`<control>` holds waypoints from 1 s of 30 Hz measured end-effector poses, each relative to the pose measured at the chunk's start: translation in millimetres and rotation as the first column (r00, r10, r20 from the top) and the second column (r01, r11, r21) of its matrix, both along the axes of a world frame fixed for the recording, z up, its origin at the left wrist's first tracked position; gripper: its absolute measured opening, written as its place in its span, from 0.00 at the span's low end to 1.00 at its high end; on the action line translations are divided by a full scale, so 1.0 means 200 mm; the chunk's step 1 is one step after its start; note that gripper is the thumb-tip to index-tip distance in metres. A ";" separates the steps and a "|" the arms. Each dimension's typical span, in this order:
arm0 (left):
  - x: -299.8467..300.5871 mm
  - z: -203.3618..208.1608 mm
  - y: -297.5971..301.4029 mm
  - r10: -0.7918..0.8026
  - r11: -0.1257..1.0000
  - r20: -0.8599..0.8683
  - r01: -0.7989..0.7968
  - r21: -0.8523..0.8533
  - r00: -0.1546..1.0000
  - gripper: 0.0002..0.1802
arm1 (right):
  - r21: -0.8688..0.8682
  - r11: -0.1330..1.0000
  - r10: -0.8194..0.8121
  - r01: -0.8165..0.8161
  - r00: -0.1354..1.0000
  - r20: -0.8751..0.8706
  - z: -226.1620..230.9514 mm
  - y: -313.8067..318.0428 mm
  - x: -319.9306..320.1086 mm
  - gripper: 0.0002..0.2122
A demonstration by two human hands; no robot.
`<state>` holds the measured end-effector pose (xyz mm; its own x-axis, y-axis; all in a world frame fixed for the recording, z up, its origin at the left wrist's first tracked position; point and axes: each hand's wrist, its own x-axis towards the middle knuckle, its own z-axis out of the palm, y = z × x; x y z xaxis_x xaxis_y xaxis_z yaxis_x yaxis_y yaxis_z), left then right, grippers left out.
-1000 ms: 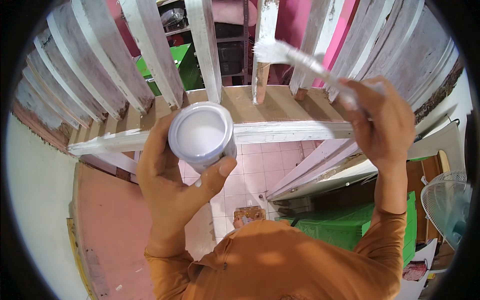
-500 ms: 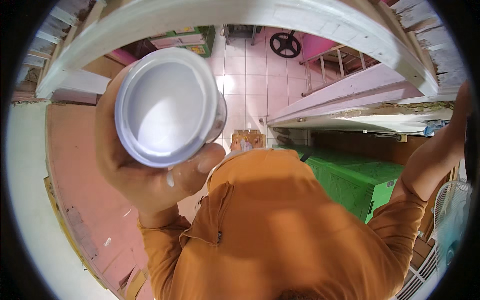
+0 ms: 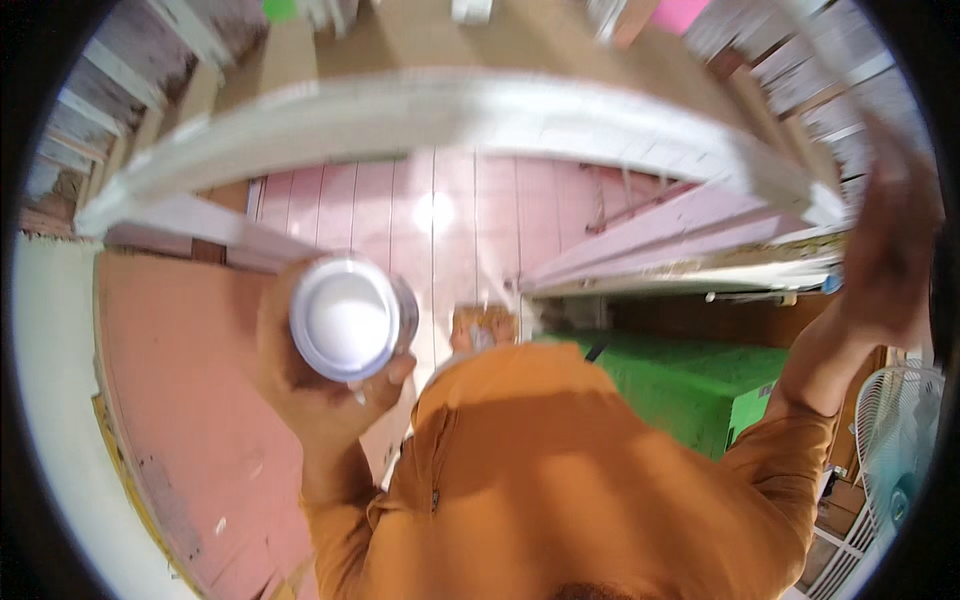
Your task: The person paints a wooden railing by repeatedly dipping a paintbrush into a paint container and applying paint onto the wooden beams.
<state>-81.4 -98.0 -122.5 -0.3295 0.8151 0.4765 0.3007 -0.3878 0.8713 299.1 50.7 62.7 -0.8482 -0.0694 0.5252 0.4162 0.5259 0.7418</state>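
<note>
Item: one small open can (image 3: 408,314), pale-rimmed, mouth facing the camera, white paint (image 3: 345,318) visible inside. Held in the person's left hand (image 3: 318,405), before the body and left of the shirt front.

Grip: left fingers (image 3: 271,325) curled around the can's left side; thumb (image 3: 399,369) set against its lower right; the wall shows bare along the right, between thumb and upper rim. The can lies within the curve of hand and thumb, touching both. One small white mark near the thumb's base.

Right hand (image 3: 893,245): raised at the far right, well apart from the can, blurred. Whether its fingers are closed on anything cannot be told.

Surroundings: white-painted beam (image 3: 500,112), arching across the view beyond the can; pink-toned tiled floor (image 3: 375,205), seen below the beam; salmon-pink panel (image 3: 200,400), to the left; orange-brown shirt (image 3: 600,480), worn by the person; green box (image 3: 690,385), to the right; fan (image 3: 895,425), right edge, below the right hand.
</note>
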 end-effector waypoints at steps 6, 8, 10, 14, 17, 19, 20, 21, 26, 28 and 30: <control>0.01 -0.05 0.03 -0.092 0.996 -0.051 0.092 0.000 0.994 0.43 | -0.208 0.976 -0.112 0.063 0.966 -0.235 -0.01 -0.19 -0.19 0.09; 0.02 -0.08 0.04 -0.110 0.994 -0.057 0.110 -0.012 0.992 0.42 | -0.162 0.985 -0.107 0.063 0.955 -0.278 0.03 -0.19 -0.18 0.12; 0.02 -0.10 0.04 -0.105 0.994 -0.072 0.106 0.002 0.992 0.42 | -0.201 0.973 -0.154 0.109 0.963 -0.221 0.01 -0.20 -0.18 0.16; 0.04 -0.12 0.06 -0.138 0.990 -0.042 0.138 -0.009 0.990 0.41 | -0.333 0.934 -0.171 0.129 0.980 -0.099 -0.09 -0.22 -0.21 0.22; 0.04 -0.14 0.08 -0.164 0.986 -0.034 0.164 0.004 0.986 0.41 | -0.240 0.970 -0.104 0.047 0.968 -0.228 -0.05 -0.19 -0.23 0.22; 0.03 -0.14 0.07 -0.175 0.985 -0.022 0.175 0.004 0.984 0.41 | -0.161 0.987 -0.050 -0.002 0.947 -0.316 -0.04 -0.21 -0.25 0.22; 0.03 -0.14 0.06 -0.175 0.985 -0.031 0.175 -0.005 0.984 0.41 | -0.229 0.968 -0.150 0.099 0.965 -0.215 -0.06 -0.23 -0.25 0.21; 0.03 -0.14 0.06 -0.175 0.984 -0.039 0.175 -0.014 0.984 0.41 | -0.260 0.957 -0.166 0.126 0.976 -0.138 -0.08 -0.22 -0.25 0.21; 0.03 -0.16 0.06 -0.204 0.979 -0.017 0.204 0.003 0.979 0.41 | -0.277 0.954 -0.153 0.115 0.981 -0.120 -0.11 -0.23 -0.21 0.19; 0.03 -0.16 0.05 -0.214 0.977 0.003 0.214 0.001 0.977 0.41 | -0.254 0.964 -0.129 0.078 0.973 -0.192 -0.08 -0.22 -0.25 0.20; 0.03 -0.15 0.05 -0.224 0.974 -0.019 0.224 -0.016 0.974 0.40 | -0.243 0.965 -0.148 0.100 0.970 -0.190 -0.11 -0.22 -0.26 0.20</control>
<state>-76.2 -87.5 -153.1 -0.1281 0.8738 0.4691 0.2252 -0.4350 0.8718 247.6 6.0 41.1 -0.7148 0.1725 0.6777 0.6193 0.6063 0.4989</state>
